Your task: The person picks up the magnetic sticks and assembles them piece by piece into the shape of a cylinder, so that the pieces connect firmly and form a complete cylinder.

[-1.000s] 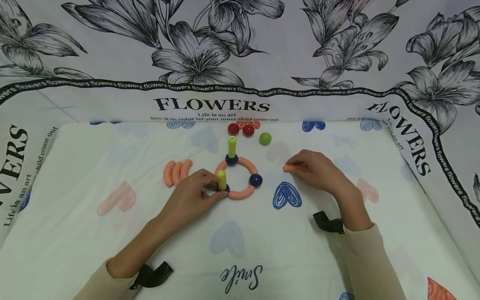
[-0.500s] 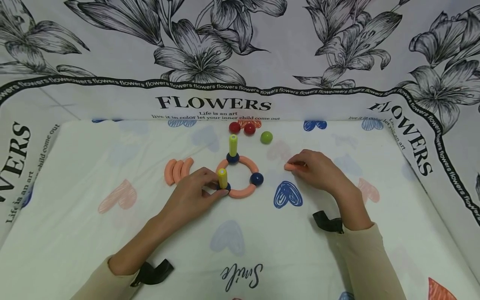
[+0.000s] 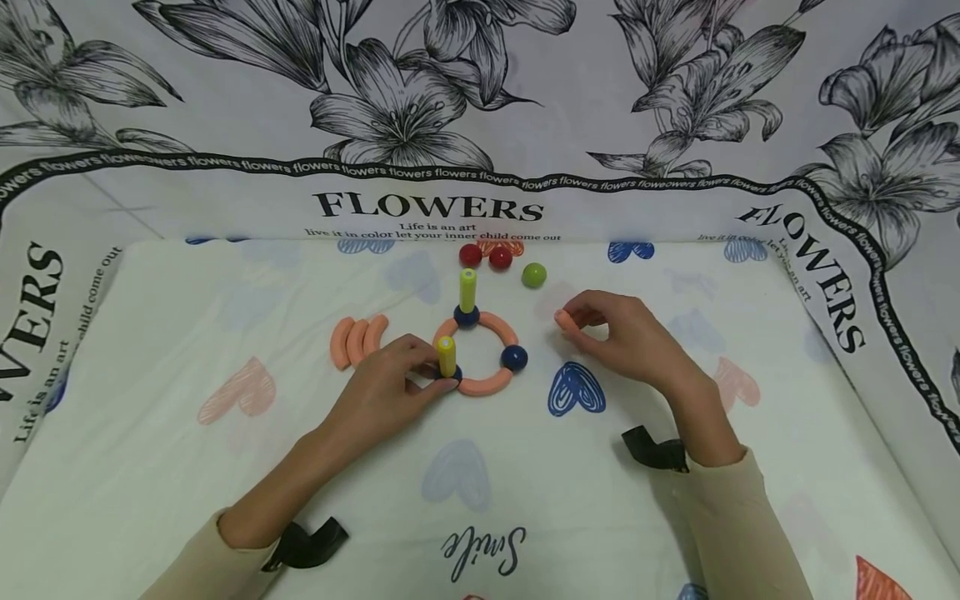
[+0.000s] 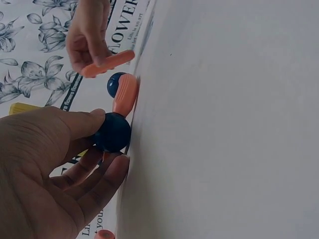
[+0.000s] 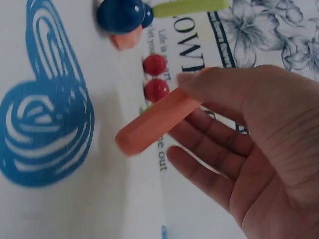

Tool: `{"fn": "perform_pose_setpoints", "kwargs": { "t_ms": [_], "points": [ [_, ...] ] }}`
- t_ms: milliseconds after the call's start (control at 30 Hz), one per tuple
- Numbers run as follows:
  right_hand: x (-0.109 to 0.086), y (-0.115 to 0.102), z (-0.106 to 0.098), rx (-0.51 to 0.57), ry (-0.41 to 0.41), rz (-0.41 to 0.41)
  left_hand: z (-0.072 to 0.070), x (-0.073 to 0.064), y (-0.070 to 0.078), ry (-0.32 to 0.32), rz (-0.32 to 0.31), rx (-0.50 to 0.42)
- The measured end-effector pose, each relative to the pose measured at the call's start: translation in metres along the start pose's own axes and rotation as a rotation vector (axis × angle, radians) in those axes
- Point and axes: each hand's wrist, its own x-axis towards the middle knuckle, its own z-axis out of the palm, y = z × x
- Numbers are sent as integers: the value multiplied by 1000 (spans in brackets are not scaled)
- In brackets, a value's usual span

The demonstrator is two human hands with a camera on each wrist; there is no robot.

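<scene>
A ring of curved orange rods [image 3: 486, 385] joined by dark blue balls [image 3: 513, 358] lies on the cloth in the head view. A yellow-green rod [image 3: 468, 290] stands on its back ball and a yellow rod [image 3: 447, 357] on its front-left ball. My left hand [image 3: 382, 383] pinches that front-left blue ball [image 4: 113, 132] between thumb and fingers. Right of the ring, my right hand [image 3: 633, 337] holds a loose curved orange rod [image 5: 157, 122] between thumb and fingers, apart from the ring.
Several curved orange rods [image 3: 354, 342] lie side by side left of the ring. Two red balls [image 3: 500, 258] and a green ball [image 3: 534, 275] sit behind it. A black-and-white flower-printed cloth [image 3: 405, 117] covers the far side.
The orange rod in my right hand has turned and shifted slightly to the left, with the fingers lifting a little. My left hand keeps its hold on the blue ball.
</scene>
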Motion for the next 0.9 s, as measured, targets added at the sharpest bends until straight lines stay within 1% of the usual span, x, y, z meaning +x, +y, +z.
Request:
{"fn": "perform_pose_setpoints", "kwargs": {
  "t_ms": [100,267,433,567,700,900],
  "points": [
    [-1,-9,1,89,37,-40,0,0,0,-2,-5,-2],
    [-5,-25,5,240,81,-138,0,0,0,-9,-4,-7],
    [-9,-41,8,313,92,-226,1,1,-1,-3,7,-16],
    [-10,-47,12,343,89,-277,0,1,0,2,14,-15],
    [-8,-47,17,350,96,-294,-1,0,1,0,3,-3],
    [-3,-40,25,343,67,-252,-2,-1,1,-6,-13,-3]
  ]
}}
